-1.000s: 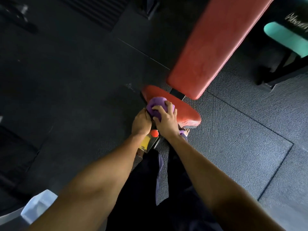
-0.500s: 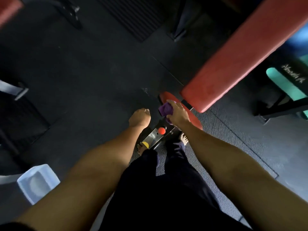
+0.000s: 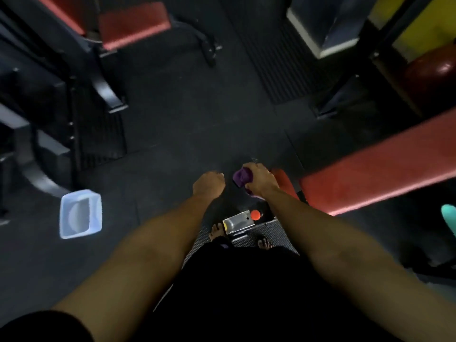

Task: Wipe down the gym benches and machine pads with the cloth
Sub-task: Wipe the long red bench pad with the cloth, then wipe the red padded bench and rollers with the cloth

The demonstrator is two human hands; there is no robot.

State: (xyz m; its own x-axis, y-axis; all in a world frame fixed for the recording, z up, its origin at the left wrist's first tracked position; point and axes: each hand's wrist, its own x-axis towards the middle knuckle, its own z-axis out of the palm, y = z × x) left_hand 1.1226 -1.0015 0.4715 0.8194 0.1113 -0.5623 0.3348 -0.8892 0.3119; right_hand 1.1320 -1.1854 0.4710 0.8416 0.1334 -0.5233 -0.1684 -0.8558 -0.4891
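My right hand [image 3: 260,180] grips a bunched purple cloth [image 3: 242,177] at the near left end of the small red seat pad [image 3: 283,181] of a bench. The long red back pad [image 3: 380,174] of that bench runs off to the right. My left hand [image 3: 209,185] hangs loosely curled just left of the cloth, above the dark floor, holding nothing and touching no pad. Another red-padded bench [image 3: 133,24] stands at the far left.
A pale blue plastic tub [image 3: 80,214] sits on the floor to my left. The bench's metal base with a red knob [image 3: 255,215] lies between my bare feet. Black machine frames [image 3: 74,95] crowd the left, a dark red ball [image 3: 434,75] and teal pad [image 3: 449,218] the right.
My left hand has let go of the cloth and drifted left. The right hand carried the cloth to the seat pad's near end. The view swung up and left, showing the tub and far bench.
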